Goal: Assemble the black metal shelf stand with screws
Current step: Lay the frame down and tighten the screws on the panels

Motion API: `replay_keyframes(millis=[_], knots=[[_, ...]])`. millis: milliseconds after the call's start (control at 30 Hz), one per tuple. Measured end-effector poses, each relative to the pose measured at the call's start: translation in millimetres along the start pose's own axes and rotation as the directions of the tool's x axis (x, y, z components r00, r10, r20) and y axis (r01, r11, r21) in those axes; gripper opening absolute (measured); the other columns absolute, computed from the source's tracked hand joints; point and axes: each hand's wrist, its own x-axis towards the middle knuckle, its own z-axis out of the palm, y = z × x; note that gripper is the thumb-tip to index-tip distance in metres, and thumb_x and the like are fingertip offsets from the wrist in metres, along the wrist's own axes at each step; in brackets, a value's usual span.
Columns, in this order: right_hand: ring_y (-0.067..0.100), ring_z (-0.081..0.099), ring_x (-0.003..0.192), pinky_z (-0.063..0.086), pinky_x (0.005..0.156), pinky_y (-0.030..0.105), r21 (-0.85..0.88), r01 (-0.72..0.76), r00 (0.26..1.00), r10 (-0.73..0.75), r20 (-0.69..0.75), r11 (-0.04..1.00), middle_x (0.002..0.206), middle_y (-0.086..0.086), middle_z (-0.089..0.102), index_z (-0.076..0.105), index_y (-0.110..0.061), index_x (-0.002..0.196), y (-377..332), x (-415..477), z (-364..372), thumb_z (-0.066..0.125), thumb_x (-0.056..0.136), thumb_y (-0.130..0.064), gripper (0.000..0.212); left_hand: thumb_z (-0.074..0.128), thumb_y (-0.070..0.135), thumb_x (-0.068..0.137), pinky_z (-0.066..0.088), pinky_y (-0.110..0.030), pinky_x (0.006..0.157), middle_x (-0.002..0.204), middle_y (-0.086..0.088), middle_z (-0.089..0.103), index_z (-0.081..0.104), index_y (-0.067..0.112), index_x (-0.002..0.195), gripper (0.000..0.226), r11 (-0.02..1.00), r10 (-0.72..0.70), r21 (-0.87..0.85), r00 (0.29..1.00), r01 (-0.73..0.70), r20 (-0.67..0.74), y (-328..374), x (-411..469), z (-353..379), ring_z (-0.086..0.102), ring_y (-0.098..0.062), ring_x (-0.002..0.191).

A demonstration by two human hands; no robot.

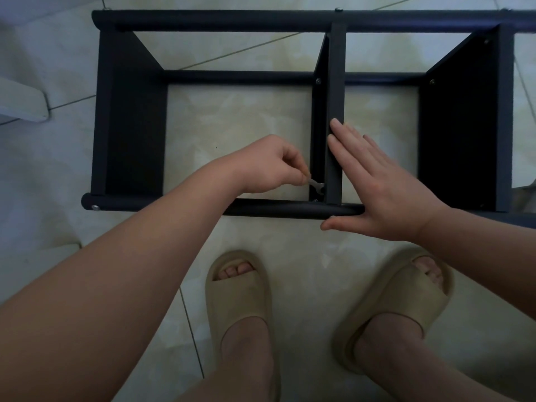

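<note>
Black metal shelf stand (130, 111), lying on tiled floor (237, 117): frame appearing largely joined, screw heads (95, 208) showing at several joints. Left hand (269, 163) is pinching a small wrench (317, 187), working at the joint between centre divider (336, 82) and front tube (275, 207). Right hand (377, 187), fingers straight, is pressing flat on the divider. This joint is likely among the last.

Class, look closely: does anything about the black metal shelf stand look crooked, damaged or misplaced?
Nothing stands out. The panels of the black metal shelf stand look square; the left hand pinches a small silver wrench at the middle panel, the right hand flat on it.
</note>
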Motion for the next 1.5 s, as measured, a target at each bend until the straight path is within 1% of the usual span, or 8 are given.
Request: replay_keyframes(millis=[133,267,400,567,767,1100,1267,1500], knots=[[0.030,0.004,0.157,0.017,0.125,0.055,0.002,-0.001,1.000,0.001,-0.001,1.000,0.170,0.016,0.003,0.015,0.002,0.160,0.1,-0.2,0.1,0.049,0.084,-0.080,0.116,0.071,0.015,0.090,0.054,-0.026,0.080,0.085,0.007,0.073,0.072,0.023,0.084,0.009,0.972,-0.068,-0.225,0.997,0.076,0.041,3.9,0.2,6.1,0.067,-0.004,0.084],[0.030,0.005,0.157,0.018,0.125,0.055,0.000,0.002,1.000,-0.002,-0.011,1.000,0.169,0.017,0.004,0.016,0.003,0.159,-0.3,0.0,0.1,0.048,0.084,-0.080,0.116,0.070,0.020,0.092,0.052,-0.028,0.076,0.083,0.000,0.074,0.067,0.018,0.086,0.007,0.883,-0.179,-0.429,0.981,0.192,0.072,5.8,2.2,13.5,0.072,-0.010,0.081],[0.030,0.005,0.157,0.018,0.125,0.055,0.007,-0.006,1.000,0.006,-0.006,1.000,0.169,0.017,0.005,0.016,0.003,0.159,-1.0,0.2,-0.4,0.049,0.083,-0.080,0.117,0.073,0.022,0.089,0.048,-0.027,0.073,0.078,0.005,0.074,0.069,0.022,0.092,0.005,0.884,-0.218,-0.422,0.976,0.199,0.004,6.7,5.3,17.1,0.071,-0.006,0.073],[0.031,0.005,0.157,0.018,0.125,0.055,0.011,-0.009,1.000,0.009,-0.001,1.000,0.169,0.017,0.005,0.016,0.003,0.159,-1.8,0.4,-1.7,0.049,0.083,-0.079,0.117,0.071,0.026,0.092,0.048,-0.029,0.074,0.078,0.006,0.075,0.068,0.023,0.094,0.005,0.871,-0.247,-0.449,0.968,0.199,-0.050,11.3,7.3,17.3,0.071,-0.009,0.077],[0.031,0.005,0.157,0.019,0.124,0.057,0.009,-0.009,1.000,0.009,0.000,1.000,0.169,0.017,0.005,0.016,0.003,0.159,-1.9,0.3,-1.9,0.049,0.083,-0.079,0.116,0.062,0.031,0.097,0.050,-0.030,0.078,0.075,0.007,0.075,0.069,0.019,0.099,0.013,0.825,-0.269,-0.519,0.963,0.224,-0.012,18.4,7.8,16.9,0.072,-0.012,0.082],[0.030,0.004,0.157,0.018,0.125,0.056,0.007,-0.004,1.000,0.004,-0.005,1.000,0.170,0.016,0.004,0.014,0.002,0.160,-0.6,-0.2,-0.6,0.048,0.084,-0.080,0.116,0.062,0.029,0.097,0.051,-0.033,0.084,0.076,0.006,0.077,0.070,0.019,0.097,0.013,0.855,-0.292,-0.441,0.956,0.273,0.027,17.0,5.2,17.7,0.073,-0.007,0.074],[0.029,0.004,0.157,0.017,0.126,0.054,0.007,-0.008,1.000,0.008,-0.003,1.000,0.170,0.016,0.003,0.015,0.002,0.160,-1.2,0.4,-0.9,0.048,0.084,-0.080,0.116,0.062,0.031,0.096,0.050,-0.033,0.084,0.079,0.008,0.077,0.071,0.020,0.100,0.015,0.845,-0.301,-0.449,0.952,0.291,0.050,18.9,5.0,19.2,0.071,-0.011,0.084],[0.029,0.005,0.157,0.017,0.126,0.054,0.010,-0.004,1.000,0.004,-0.007,1.000,0.169,0.016,0.004,0.015,0.002,0.159,-1.9,0.4,-0.1,0.048,0.084,-0.079,0.116,0.063,0.031,0.097,0.051,-0.032,0.084,0.079,0.007,0.075,0.070,0.014,0.111,0.023,0.830,-0.286,-0.502,0.958,0.243,-0.008,22.2,5.1,19.2,0.071,-0.012,0.084]])
